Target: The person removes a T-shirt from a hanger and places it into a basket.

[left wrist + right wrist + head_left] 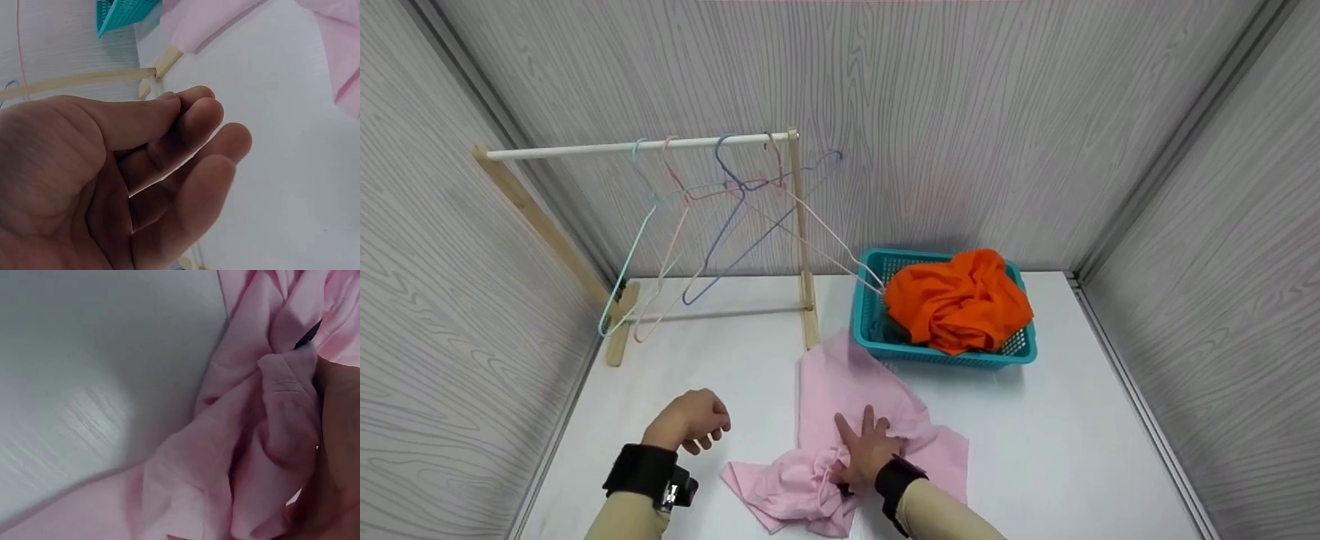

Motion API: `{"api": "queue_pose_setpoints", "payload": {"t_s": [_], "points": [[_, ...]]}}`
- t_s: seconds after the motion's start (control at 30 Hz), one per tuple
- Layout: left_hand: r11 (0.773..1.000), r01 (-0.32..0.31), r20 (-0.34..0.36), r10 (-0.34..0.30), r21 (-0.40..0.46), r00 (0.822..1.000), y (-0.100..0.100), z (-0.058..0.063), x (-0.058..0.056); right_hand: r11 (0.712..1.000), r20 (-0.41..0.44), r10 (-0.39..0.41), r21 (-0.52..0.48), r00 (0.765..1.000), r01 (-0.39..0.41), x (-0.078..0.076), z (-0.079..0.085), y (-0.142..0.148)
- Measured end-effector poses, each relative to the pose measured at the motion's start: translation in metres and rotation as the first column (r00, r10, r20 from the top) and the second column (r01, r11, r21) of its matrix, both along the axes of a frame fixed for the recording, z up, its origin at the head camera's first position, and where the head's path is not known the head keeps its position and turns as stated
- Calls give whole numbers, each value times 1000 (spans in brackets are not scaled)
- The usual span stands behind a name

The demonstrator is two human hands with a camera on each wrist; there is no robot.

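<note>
A pink garment lies on the white table, spread flat at the back and bunched into folds at the front left. My right hand rests on it with fingers spread, the thumb beside the bunched part. In the right wrist view, the folds crowd against the hand, and a small dark piece shows among them. To the left of the garment, my left hand hovers over the table, its fingers loosely curled. Nothing lies between the left fingers in the left wrist view.
A teal basket at the back holds a crumpled orange cloth. Back left stands a rack with a white rail and wooden posts. Several thin hangers hang there, including a blue one; a pale pink one reaches the basket.
</note>
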State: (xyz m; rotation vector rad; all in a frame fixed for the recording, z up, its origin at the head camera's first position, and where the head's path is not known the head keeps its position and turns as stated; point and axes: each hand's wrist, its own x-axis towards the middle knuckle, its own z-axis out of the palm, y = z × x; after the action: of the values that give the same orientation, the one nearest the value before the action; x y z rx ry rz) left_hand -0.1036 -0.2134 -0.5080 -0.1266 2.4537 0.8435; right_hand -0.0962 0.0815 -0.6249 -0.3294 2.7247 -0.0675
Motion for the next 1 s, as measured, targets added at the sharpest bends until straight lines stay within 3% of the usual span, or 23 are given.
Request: {"api": "queue_pose_setpoints", "payload": {"t_s": [0.17, 0.3, 0.43, 0.53, 0.67, 0.87, 1.0], "points": [[999, 26, -34, -27, -22, 999, 12, -6, -1, 987, -91, 29, -157, 995, -44, 7, -2, 1], [999, 33, -37, -34, -25, 999, 22, -14, 0, 978, -160, 78, -178, 984, -107, 7, -8, 4], [999, 44, -43, -45, -12, 998, 31, -21, 0, 957, -134, 108, -255, 985, -140, -1, -6, 19], [999, 48, -48, -48, -2, 998, 35, -24, 0, 930, -76, 97, -349, 992, -117, -15, 5, 36], [999, 44, -47, -44, 1, 998, 36, -28, 0, 908, -37, 61, -414, 997, -71, -41, 38, 60], [999, 47, -31, -46, 18, 998, 38, -30, -1, 930, -97, -18, -366, 995, -19, -81, 109, 98], [999, 46, -26, -46, 14, 999, 41, -31, -1, 931, -159, -94, -365, 983, 30, -105, 161, 124]]}}
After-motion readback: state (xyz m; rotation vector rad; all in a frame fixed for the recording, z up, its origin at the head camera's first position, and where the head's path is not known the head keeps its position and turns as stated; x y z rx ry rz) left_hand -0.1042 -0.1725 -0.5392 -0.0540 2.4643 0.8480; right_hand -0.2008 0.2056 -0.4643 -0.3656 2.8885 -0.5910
